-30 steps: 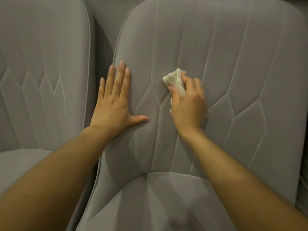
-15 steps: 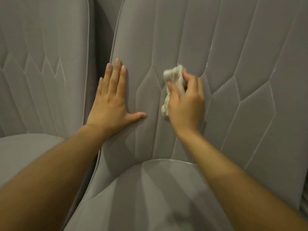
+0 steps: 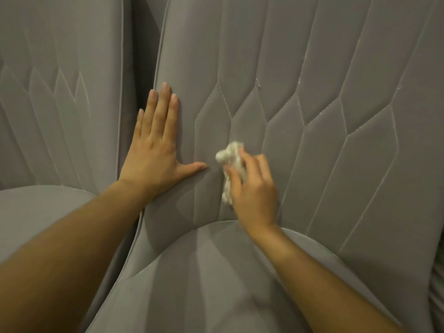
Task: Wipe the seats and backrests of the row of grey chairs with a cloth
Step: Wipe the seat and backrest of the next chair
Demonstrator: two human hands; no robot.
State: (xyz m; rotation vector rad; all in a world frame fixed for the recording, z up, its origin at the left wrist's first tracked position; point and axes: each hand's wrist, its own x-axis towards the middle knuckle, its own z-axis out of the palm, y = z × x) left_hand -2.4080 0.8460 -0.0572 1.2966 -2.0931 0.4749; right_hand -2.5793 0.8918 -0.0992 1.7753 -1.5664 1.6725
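Note:
A grey quilted backrest of the chair in front of me fills most of the head view, and its seat lies below. My left hand presses flat on the backrest's left part, fingers straight and thumb spread. My right hand grips a crumpled white cloth and holds it against the lower middle of the backrest, just above the seam with the seat. Part of the cloth is hidden under my fingers.
A second grey chair stands to the left, its backrest and seat close beside this one. A narrow dark gap separates the two backrests.
My right hand has dragged the cloth down the backrest toward the seat seam. My left hand has stayed pressed in place. The view has shifted downward.

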